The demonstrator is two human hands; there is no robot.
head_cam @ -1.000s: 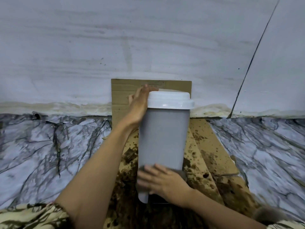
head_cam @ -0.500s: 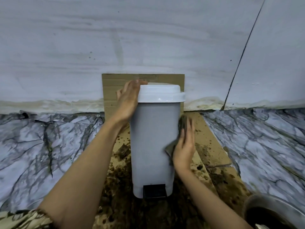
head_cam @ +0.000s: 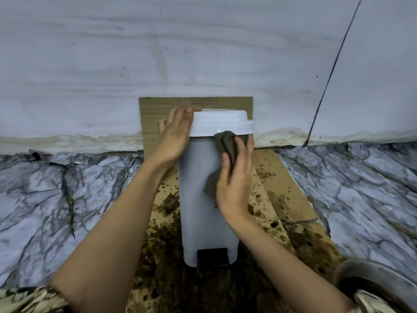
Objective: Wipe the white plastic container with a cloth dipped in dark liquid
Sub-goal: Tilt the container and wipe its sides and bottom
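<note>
So the white pedal bin stands upright at the centre of the frame, on stained cardboard laid over the marble-look floor, presumably there to catch drips. The person's left hand lies flat against the upper left side of the bin by the lid, fingers straight, probably bracing it so it doesn't slide or tip. The right hand presses a dark damp cloth onto the bin's upper right front just under the lid rim, fingers mostly extended over it. A metal bowl of dark liquid sits at the lower right, near enough for re-dipping, likely
</note>
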